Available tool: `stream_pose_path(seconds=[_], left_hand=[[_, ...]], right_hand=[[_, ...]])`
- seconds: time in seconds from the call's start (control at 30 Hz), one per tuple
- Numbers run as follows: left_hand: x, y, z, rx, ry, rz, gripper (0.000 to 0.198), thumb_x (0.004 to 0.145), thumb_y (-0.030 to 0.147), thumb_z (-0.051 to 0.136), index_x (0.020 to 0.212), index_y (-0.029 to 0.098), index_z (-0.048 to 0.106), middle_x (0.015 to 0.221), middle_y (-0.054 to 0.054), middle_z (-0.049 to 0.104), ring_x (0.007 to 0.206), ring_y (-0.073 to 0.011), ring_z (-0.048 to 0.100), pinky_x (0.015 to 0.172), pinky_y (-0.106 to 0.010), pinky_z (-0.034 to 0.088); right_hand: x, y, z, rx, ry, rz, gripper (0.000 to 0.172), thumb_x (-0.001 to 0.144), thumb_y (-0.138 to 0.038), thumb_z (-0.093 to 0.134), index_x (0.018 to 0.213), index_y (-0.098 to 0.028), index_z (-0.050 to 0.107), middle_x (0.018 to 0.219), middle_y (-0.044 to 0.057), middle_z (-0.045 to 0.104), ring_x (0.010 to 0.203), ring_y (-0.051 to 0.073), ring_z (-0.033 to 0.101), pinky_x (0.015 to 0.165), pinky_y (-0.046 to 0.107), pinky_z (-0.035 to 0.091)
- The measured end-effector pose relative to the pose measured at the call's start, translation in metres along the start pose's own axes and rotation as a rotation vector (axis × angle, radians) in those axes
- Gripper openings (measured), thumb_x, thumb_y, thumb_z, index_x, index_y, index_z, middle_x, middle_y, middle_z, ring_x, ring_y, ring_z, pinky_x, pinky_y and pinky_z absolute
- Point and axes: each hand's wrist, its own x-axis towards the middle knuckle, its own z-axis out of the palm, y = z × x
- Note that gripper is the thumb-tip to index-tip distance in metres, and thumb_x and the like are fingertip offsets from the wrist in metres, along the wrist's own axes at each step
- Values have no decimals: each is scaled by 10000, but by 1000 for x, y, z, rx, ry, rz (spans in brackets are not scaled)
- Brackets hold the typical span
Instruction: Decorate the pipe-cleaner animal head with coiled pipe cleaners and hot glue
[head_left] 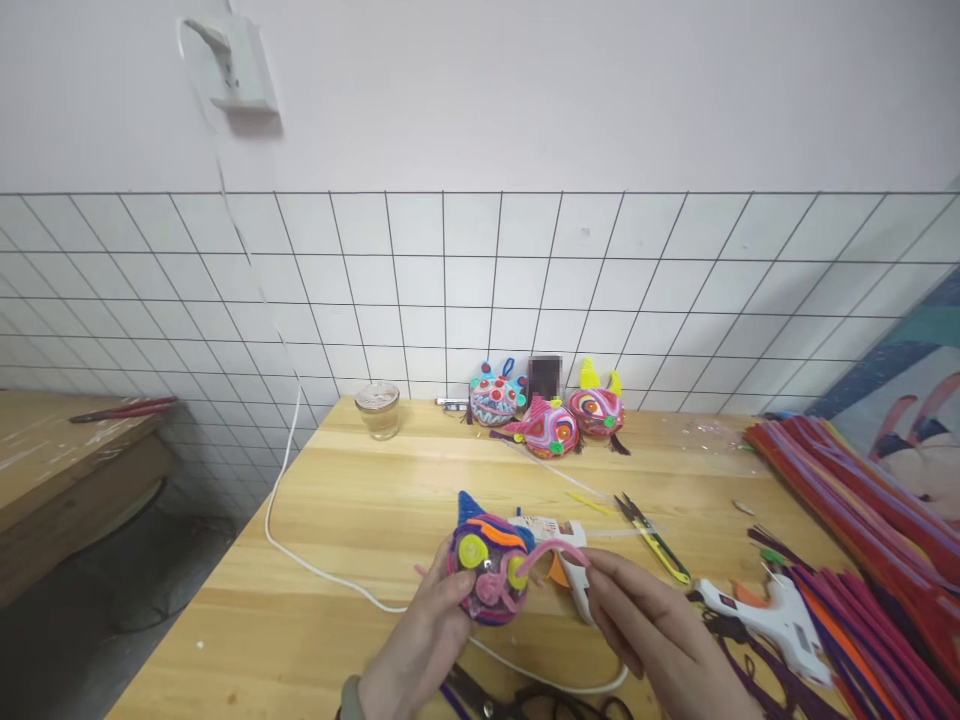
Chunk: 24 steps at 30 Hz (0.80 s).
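Note:
My left hand (424,640) is closed around a round animal-face ornament (491,565) covered in coiled pipe cleaners. Blue ears, an orange strip, yellow-green eyes and a pink nose mark its face. From the face a pink pipe cleaner (551,548) arches to the right, its free end pinched between the thumb and fingers of my right hand (649,615). A white glue gun (576,575) lies on the table just behind, partly hidden by the ornament and my right hand. Dark-handled scissors (491,700) lie below my hands, cut off by the frame.
Finished ornaments (551,428) stand by the tiled wall, near a glass jar (379,410). Yellow snips (654,540), a second glue gun (772,615) and bundled pipe cleaners (870,620) lie to the right. A white cord (300,565) crosses the wooden table (247,630).

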Motion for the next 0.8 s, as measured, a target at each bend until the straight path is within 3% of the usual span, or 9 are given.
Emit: stream_pose_path(seconds=[0.13,0.27,0.37,0.5,0.63,0.8], left_hand=[[-1,0,0,-4,-32,-35,302,827,240,593,1116,185,660,1100,-103,714,1061,-258,625,972,-398,409],[-2,2,3,37,22,-72,291,802,290,640,1080,209,670,1039,-78,735,941,-237,668,872,-365,468],[-2,3,6,79,76,-94,251,779,317,668,1004,206,684,1029,-67,736,932,-228,668,831,-347,487],[-2,4,9,114,109,-153,232,755,279,693,964,178,687,975,-75,745,891,-218,674,810,-343,494],[-1,2,9,123,80,-151,293,759,317,692,983,128,698,971,-109,744,884,-212,669,854,-335,471],[-1,1,8,133,-27,-148,436,721,355,732,1086,125,667,1067,-137,712,1001,-249,640,933,-364,424]], right_hand=[[-2,-6,-8,-143,-93,-48,325,867,-496,531,895,-220,702,649,-10,565,549,116,489,498,194,412],[-5,-15,-10,-220,-86,-92,314,855,-492,538,959,-260,723,874,37,698,848,206,625,731,234,505],[-8,-18,-6,-220,-49,-95,295,847,-481,547,927,-275,743,883,40,723,950,246,640,854,284,500],[-11,-15,-2,-233,-19,-76,277,807,-481,596,917,-278,749,898,38,735,964,255,647,864,293,505],[-13,-13,2,-210,-16,17,330,810,-520,584,964,-270,735,719,16,714,643,168,650,560,189,524],[-11,-16,8,-249,76,-115,232,758,-480,643,825,-297,768,902,13,752,860,213,675,770,201,525]])
